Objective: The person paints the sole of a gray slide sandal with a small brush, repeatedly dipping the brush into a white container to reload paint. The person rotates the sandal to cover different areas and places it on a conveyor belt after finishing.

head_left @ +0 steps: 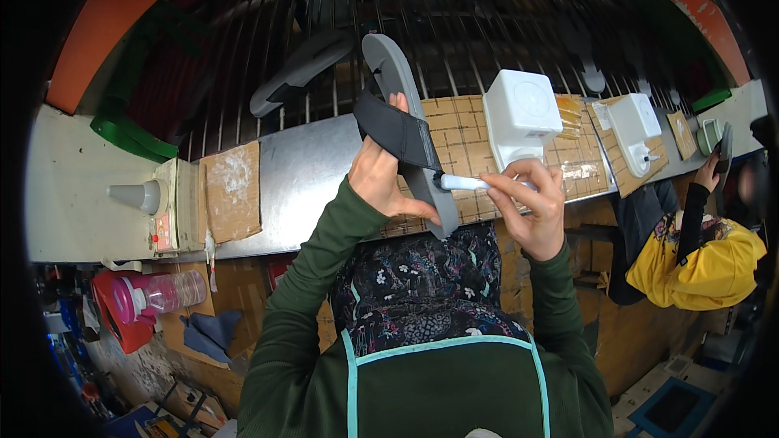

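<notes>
Strap (pixel 396 131) is on; left hand (pixel 377 182) grips sandal (pixel 393 57), right hand (pixel 533 205) pinches tool (pixel 464 183) near strap's base, remaining work undeterminable.

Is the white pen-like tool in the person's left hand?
No, the right hand grips the white pen-like tool, while the left hand holds the grey sandal.

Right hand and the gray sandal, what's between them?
In the head view, a white-handled tool, pinched in the right hand, spans the stretch toward the gray sandal.
</notes>
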`<action>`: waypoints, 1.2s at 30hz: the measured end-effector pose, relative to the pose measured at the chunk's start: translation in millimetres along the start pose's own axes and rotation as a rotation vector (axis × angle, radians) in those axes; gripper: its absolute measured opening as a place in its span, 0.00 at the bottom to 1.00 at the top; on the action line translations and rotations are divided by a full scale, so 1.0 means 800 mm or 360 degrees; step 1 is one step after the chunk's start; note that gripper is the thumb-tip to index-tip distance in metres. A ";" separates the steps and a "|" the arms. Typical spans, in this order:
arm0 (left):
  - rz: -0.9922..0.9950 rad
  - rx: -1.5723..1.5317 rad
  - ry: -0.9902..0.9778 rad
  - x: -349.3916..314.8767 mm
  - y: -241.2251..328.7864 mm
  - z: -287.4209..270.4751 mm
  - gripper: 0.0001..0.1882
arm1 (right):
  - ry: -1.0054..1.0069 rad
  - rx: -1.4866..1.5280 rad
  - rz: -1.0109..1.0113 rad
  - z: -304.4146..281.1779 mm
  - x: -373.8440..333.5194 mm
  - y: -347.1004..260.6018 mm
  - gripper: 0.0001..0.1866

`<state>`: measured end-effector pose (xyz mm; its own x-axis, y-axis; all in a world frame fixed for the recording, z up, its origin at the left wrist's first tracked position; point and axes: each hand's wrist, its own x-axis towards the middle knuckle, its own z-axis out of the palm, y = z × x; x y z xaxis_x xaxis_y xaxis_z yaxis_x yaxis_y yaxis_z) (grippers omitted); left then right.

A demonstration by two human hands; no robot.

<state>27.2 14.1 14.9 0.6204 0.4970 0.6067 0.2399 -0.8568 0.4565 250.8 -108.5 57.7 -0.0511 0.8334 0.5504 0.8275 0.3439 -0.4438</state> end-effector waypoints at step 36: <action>-0.0505 -0.0603 0.0057 0.035 -0.036 -0.004 0.77 | 0.0176 0.0030 -0.0019 -0.010 0.013 0.001 0.13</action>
<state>35.3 53.1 21.3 0.5332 0.7353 0.4183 0.1202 -0.5553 0.8229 255.3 -102.9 68.9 0.0022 0.7768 0.6298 0.8166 0.3621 -0.4494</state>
